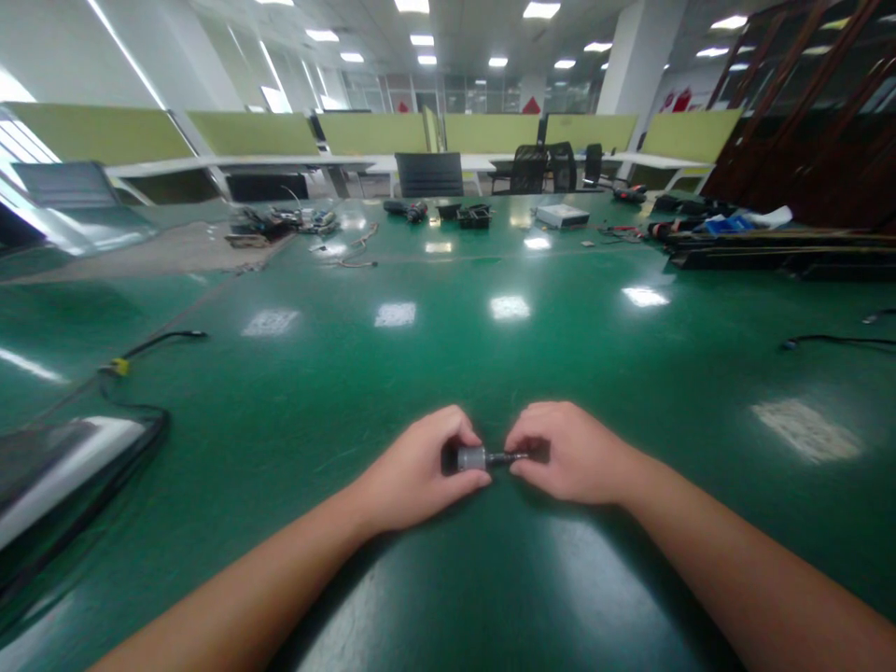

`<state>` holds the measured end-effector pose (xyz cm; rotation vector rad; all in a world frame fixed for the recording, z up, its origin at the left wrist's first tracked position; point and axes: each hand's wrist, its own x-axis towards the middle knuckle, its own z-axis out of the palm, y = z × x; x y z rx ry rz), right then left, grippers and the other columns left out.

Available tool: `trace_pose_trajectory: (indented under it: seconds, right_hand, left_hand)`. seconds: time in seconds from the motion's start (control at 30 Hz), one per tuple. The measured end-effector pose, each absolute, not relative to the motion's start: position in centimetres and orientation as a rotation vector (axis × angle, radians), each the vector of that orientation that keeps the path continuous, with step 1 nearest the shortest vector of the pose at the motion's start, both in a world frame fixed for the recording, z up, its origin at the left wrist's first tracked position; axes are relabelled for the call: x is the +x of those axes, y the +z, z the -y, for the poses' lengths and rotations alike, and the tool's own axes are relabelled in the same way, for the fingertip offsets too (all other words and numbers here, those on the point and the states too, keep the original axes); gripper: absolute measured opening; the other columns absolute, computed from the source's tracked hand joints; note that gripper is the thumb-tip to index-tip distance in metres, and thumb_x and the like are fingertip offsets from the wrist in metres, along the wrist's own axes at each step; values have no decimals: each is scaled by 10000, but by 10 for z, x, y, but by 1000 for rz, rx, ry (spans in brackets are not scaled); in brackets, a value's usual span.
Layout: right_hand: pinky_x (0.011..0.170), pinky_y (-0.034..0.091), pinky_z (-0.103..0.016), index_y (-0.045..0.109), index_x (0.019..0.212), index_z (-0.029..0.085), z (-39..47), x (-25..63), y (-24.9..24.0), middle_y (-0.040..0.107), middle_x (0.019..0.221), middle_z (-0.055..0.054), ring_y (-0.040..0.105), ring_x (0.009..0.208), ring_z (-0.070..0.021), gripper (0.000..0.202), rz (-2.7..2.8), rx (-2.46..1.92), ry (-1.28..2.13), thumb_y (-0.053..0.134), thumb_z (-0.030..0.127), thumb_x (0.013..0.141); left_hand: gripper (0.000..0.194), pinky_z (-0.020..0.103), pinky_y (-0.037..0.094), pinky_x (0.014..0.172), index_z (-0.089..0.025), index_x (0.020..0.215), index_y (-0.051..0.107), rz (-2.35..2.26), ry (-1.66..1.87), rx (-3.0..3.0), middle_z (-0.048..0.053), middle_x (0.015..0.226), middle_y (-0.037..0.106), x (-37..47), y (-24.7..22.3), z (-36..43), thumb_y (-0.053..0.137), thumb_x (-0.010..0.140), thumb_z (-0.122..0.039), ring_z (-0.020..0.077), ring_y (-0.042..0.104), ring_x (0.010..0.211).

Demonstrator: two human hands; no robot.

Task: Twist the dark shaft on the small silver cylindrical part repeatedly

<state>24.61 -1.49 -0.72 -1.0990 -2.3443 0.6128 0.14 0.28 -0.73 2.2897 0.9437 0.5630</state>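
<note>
A small grey cylinder with a thin dark metal shaft (pixel 471 458) lies sideways between my hands, low in the middle of the view, above the green table (pixel 448 355). My left hand (pixel 424 467) has its thumb and fingers curled round the grey body. On the other side, my right hand (pixel 570 455) pinches the tip of the dark shaft between thumb and fingers. The palm side of both hands is hidden, and fine detail of the part is blurred.
At left lies a device (pixel 66 476) with a black cable. A second cable (pixel 840 341) is at right. Tangled parts (pixel 280 224), dark tools (pixel 406 210), a silver box (pixel 561 216) and stacked dark strips (pixel 770 252) line the far side.
</note>
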Motion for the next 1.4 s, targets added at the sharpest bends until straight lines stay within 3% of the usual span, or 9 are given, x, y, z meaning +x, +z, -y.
trace_pose_trajectory:
  seconds: [0.57, 0.93, 1.17, 1.4]
  right_hand:
    - [608, 468, -236, 748, 791, 175, 3, 277, -2, 689, 748, -7, 617, 652, -133, 90, 2294, -1240, 824, 723, 133, 716]
    - [614, 465, -240, 763, 824, 180, 5, 271, -2, 693, 764, -9, 622, 662, -133, 75, 2306, -1218, 839, 739, 169, 754]
    - [731, 454, -279, 759, 889, 191, 15, 237, -7, 704, 834, -27, 621, 789, -160, 76, 2317, -1105, 687, 713, 188, 829]
    - [774, 466, -293, 765, 983, 199, 18, 230, -11, 717, 895, -36, 621, 851, -179, 187, 2323, -1065, 685, 707, 144, 815]
  left_hand:
    - [233, 309, 469, 750, -200, 917, 583, -953, 571, 2268, 21, 945, 643, 1, -4, -2, 768, 812, -293, 196, 613, 843]
    - [216, 308, 471, 751, -201, 911, 598, -945, 579, 2279, 18, 931, 648, 1, -3, -2, 767, 804, -282, 196, 618, 834]
    - [215, 307, 449, 741, -197, 897, 587, -949, 585, 2313, 14, 904, 624, 4, -3, -1, 765, 789, -249, 195, 602, 828]
    - [227, 305, 436, 733, -196, 894, 582, -960, 588, 2321, 13, 900, 625, 4, -3, 0, 774, 783, -244, 191, 598, 820]
